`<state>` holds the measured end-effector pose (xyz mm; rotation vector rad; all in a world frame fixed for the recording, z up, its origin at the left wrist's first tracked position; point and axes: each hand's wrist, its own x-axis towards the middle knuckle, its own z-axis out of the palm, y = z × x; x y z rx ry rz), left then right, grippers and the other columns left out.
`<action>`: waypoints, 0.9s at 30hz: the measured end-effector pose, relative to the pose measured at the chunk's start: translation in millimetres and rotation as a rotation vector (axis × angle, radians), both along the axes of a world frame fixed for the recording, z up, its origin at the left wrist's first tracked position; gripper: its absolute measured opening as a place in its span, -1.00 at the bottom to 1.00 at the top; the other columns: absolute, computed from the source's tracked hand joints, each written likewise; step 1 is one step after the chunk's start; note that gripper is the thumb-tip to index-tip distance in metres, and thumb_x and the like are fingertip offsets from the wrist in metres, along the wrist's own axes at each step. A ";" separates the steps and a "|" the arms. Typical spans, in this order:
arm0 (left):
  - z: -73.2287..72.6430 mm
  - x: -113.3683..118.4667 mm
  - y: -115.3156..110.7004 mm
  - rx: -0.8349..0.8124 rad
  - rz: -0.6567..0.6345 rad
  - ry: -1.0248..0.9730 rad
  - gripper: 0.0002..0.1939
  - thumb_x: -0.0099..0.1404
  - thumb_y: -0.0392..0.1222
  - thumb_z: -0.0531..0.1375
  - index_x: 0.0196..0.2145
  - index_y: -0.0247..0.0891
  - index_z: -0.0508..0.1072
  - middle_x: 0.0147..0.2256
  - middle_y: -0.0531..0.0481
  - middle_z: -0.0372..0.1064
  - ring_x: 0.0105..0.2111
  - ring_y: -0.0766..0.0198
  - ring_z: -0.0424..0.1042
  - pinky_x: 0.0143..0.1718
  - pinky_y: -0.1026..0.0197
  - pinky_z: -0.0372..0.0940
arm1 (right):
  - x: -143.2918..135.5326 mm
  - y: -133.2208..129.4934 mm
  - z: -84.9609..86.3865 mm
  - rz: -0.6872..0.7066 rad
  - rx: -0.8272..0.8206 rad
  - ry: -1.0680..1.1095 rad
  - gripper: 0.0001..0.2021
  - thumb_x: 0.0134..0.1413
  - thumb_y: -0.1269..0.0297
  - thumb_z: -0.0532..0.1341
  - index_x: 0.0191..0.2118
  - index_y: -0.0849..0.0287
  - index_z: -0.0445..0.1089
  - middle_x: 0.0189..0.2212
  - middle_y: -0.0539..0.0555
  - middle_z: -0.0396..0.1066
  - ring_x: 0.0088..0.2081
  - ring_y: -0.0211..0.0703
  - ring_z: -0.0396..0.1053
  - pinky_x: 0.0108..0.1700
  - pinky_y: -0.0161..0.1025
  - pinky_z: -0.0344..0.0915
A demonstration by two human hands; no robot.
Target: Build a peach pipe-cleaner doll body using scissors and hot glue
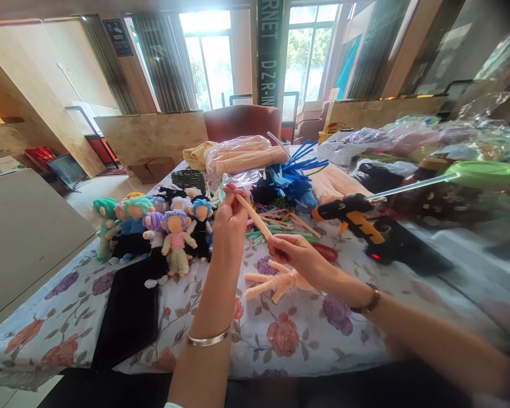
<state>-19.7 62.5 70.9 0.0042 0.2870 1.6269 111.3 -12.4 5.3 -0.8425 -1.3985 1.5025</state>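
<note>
Between my two hands, above the flowered tablecloth, stretches a peach pipe cleaner strip (pixel 254 216), slanting down to the right. My left hand (pixel 234 211) pinches its upper end, and my right hand (pixel 295 252) has its lower end between thumb and fingers. Whether the strip is one stem or several together is too small to tell. Below my right hand, a peach figure of twisted pipe cleaners (pixel 272 280) lies on the tablecloth (pixel 280 345), partly hidden by that hand.
Several small dolls (pixel 176 241) stand at the left beside a black flat object (pixel 130 309). A glue gun (pixel 357 215) lies at the right. Behind are bundled peach stems (pixel 250 157), blue stems (pixel 297 170) and plastic bags (pixel 408 139).
</note>
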 end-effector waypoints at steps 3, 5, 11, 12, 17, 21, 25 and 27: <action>-0.8 1.7 0.3 0.027 -0.001 0.008 -0.75 0.35 -0.44 -0.01 -0.43 -0.35 0.38 -0.54 0.10 0.36 -0.53 0.54 0.38 -0.49 0.51 0.26 | 0.1 -0.3 1.0 -0.008 0.005 0.002 -0.61 -0.03 0.00 0.21 -0.61 0.20 0.17 -0.62 -0.09 0.04 -0.55 -0.37 -0.07 -0.48 -0.30 -0.14; -1.7 2.9 -0.3 0.053 -0.016 0.051 -0.79 0.34 -0.42 0.02 -0.40 -0.36 0.40 -0.50 0.06 0.39 -0.49 0.53 0.40 -0.47 0.51 0.28 | 1.0 0.0 1.0 -0.009 -0.002 -0.001 -0.60 -0.04 -0.02 0.21 -0.60 0.19 0.16 -0.62 -0.09 0.04 -0.55 -0.37 -0.07 -0.48 -0.30 -0.14; 0.7 5.0 0.8 0.109 -0.104 0.046 -0.80 0.37 -0.35 0.00 -0.21 -0.38 0.42 -0.52 0.07 0.35 -0.54 0.52 0.37 -0.49 0.50 0.31 | 2.9 1.6 -2.7 0.008 0.003 0.004 -0.61 -0.02 -0.02 0.20 -0.59 0.19 0.17 -0.62 -0.08 0.05 -0.55 -0.36 -0.06 -0.48 -0.30 -0.13; 1.8 5.3 1.2 0.113 -0.091 0.048 -0.78 0.38 -0.35 -0.02 -0.21 -0.37 0.42 -0.52 0.08 0.34 -0.55 0.53 0.36 -0.50 0.51 0.31 | 2.6 1.5 -3.0 0.011 0.007 0.007 -0.61 -0.02 -0.02 0.20 -0.59 0.19 0.17 -0.61 -0.08 0.05 -0.55 -0.36 -0.06 -0.48 -0.30 -0.12; 4.7 7.6 -1.0 0.091 -0.040 0.046 -0.76 0.37 -0.36 -0.02 -0.36 -0.35 0.42 -0.52 0.09 0.34 -0.56 0.57 0.33 -0.52 0.55 0.26 | 1.0 -0.2 -1.8 0.019 0.011 0.010 -0.60 -0.03 -0.02 0.22 -0.59 0.19 0.15 -0.61 -0.09 0.03 -0.55 -0.37 -0.06 -0.48 -0.31 -0.11; 1.1 8.9 -5.1 0.100 -0.117 0.094 -0.75 0.37 -0.28 0.02 -0.42 -0.35 0.41 -0.49 0.08 0.37 -0.57 0.58 0.31 -0.55 0.55 0.21 | 1.5 -1.6 0.3 0.018 0.013 -0.021 -0.57 -0.04 -0.06 0.21 -0.61 0.19 0.16 -0.62 -0.09 0.05 -0.56 -0.38 -0.05 -0.49 -0.31 -0.12; -3.0 7.6 -5.0 0.148 -0.171 0.157 -0.74 0.39 -0.31 -0.02 -0.28 -0.31 0.46 -0.47 0.07 0.36 -0.59 0.58 0.25 -0.58 0.52 0.16 | 8.3 2.3 4.2 0.069 0.023 -0.106 -0.56 -0.04 -0.12 0.18 -0.56 0.21 0.25 -0.60 -0.04 0.15 -0.55 -0.36 0.03 -0.47 -0.30 -0.03; -3.3 5.9 -4.8 0.132 -0.181 0.171 -0.74 0.39 -0.34 -0.03 -0.27 -0.31 0.46 -0.46 0.06 0.37 -0.59 0.58 0.25 -0.58 0.51 0.14 | 18.7 8.3 7.8 0.086 0.053 -0.205 -0.53 -0.01 -0.17 0.13 -0.48 0.23 0.34 -0.56 0.00 0.23 -0.53 -0.32 0.10 -0.45 -0.29 0.03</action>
